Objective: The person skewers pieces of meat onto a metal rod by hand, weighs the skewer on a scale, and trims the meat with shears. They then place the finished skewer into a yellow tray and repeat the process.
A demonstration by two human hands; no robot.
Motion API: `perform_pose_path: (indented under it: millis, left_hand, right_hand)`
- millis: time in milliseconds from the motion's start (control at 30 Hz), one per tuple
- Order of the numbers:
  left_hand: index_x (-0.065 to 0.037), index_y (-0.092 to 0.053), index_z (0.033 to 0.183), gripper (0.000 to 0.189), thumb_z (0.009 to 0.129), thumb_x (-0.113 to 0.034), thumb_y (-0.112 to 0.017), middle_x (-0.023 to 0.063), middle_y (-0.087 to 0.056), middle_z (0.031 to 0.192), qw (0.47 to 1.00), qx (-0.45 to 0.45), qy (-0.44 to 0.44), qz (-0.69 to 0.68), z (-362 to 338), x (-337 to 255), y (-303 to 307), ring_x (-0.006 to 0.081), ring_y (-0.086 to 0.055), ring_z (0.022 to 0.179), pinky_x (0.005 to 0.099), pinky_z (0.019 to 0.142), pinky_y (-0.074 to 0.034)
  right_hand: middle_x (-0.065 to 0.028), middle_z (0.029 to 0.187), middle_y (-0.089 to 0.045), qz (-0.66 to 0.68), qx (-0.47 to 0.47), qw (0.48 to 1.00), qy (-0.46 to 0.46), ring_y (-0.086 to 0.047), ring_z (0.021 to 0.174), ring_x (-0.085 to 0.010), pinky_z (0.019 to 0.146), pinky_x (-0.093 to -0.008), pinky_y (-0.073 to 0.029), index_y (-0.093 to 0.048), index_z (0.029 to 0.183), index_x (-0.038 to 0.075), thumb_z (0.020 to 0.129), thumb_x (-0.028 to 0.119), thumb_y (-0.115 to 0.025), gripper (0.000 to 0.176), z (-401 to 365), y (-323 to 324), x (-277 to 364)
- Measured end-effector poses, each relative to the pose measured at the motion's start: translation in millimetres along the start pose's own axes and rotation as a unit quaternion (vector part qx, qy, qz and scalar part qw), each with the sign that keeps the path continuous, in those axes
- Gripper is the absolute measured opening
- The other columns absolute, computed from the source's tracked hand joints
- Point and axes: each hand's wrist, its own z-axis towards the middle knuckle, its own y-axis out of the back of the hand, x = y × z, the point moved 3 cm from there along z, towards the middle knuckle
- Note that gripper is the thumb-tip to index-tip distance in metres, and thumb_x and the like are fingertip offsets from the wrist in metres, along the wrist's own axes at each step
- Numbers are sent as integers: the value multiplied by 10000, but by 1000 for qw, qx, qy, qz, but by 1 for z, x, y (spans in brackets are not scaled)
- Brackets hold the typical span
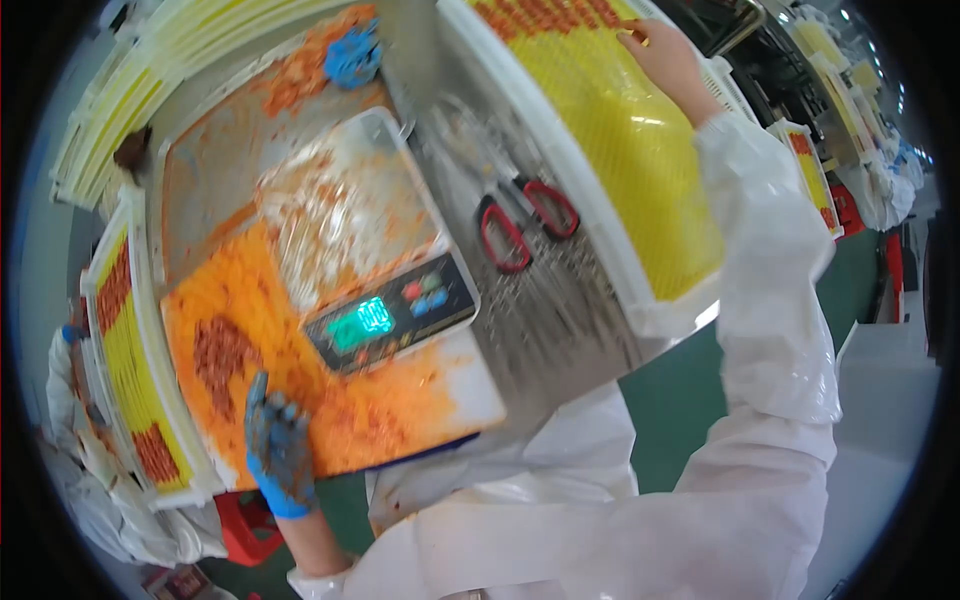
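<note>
One illegible scale (350, 215) beside left hand (278, 445)

A steel table (560, 320) stands on green floor (670, 400) under small ceiling lights (845, 15).

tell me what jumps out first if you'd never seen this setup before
Orange paste smeared across a white tray in the middle, with a scale and its glowing green display standing amid it. The left hand, in a smeared blue glove, rests on the paste at lower left, and the bare right hand touches a yellow tray at upper right. Red-handled scissors lie on the metal table between.
</note>
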Motion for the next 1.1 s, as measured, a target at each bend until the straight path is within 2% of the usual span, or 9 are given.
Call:
perform_pose_path:
  millis: [100,200,367,467,667,767,933,1033,1100]
  left_hand:
    - [-5,-351,1401,582,909,-228,-568,60,-606,1085,1000,13,6,0,1,-1,2,165,-602,946,300,863,-484]
    - [15,-384,1377,544,913,-206,-563,77,-624,1081,999,34,-1,-13,1,-2,-6,174,-614,952,300,864,-487]
    - [46,-433,1334,472,929,-173,-541,106,-626,1070,997,77,-23,-22,2,0,-3,181,-622,939,300,849,-506]
    - [52,-456,1314,445,935,-167,-535,112,-623,1060,996,79,-24,-43,0,1,-1,184,-624,923,302,850,-507]
    - [43,-470,1307,425,941,-164,-532,104,-621,1051,997,61,-20,-34,-2,-2,-7,184,-618,919,314,846,-508]
    - [40,-474,1306,415,946,-162,-525,106,-621,1051,997,65,-23,-40,-2,-2,-5,185,-616,925,318,845,-508]
    - [41,-480,1300,402,946,-147,-515,115,-626,1049,997,63,-23,-34,-1,-1,-8,183,-615,928,325,841,-510]
    - [43,-485,1294,396,944,-140,-514,118,-628,1047,998,51,-28,-26,-2,-3,-7,184,-616,925,331,838,-511]
    - [44,-490,1289,394,941,-139,-516,118,-628,1046,998,45,-30,-18,-5,-3,-7,187,-616,923,337,838,-512]
  right_hand:
    - [-109,808,-672,136,71,987,46,-637,774,-304,700,-387,-500,-701,911,100,828,261,-628,195,-76,72,127]
    - [-120,746,-646,156,173,964,125,-622,739,-335,665,-410,-494,-665,828,57,834,182,-597,143,-151,95,210]
    - [-184,824,-654,-22,286,957,42,-631,800,-368,705,-432,-500,-591,1099,7,789,296,-641,427,-155,56,223]
    - [-174,827,-667,14,269,963,12,-645,797,-347,721,-433,-500,-496,1274,11,748,381,-682,669,-143,52,225]
    - [-242,950,-653,21,347,936,-56,-636,931,-362,819,-409,-498,-481,1280,-13,678,379,-702,752,-129,45,228]
    - [-243,996,-648,174,301,931,-112,-631,964,-350,855,-386,-485,-512,1261,-1,671,363,-701,718,-117,15,189]
    - [-206,1071,-649,130,229,965,-19,-633,984,-324,862,-366,-484,-572,1224,63,697,339,-702,609,-53,-8,213]
    - [-177,1053,-662,136,109,980,101,-637,970,-318,849,-377,-489,-605,1189,81,740,335,-679,521,-19,-47,222]
    - [-157,982,-680,148,131,976,87,-653,903,-307,815,-373,-498,-622,1171,73,774,349,-663,485,-11,-51,224]
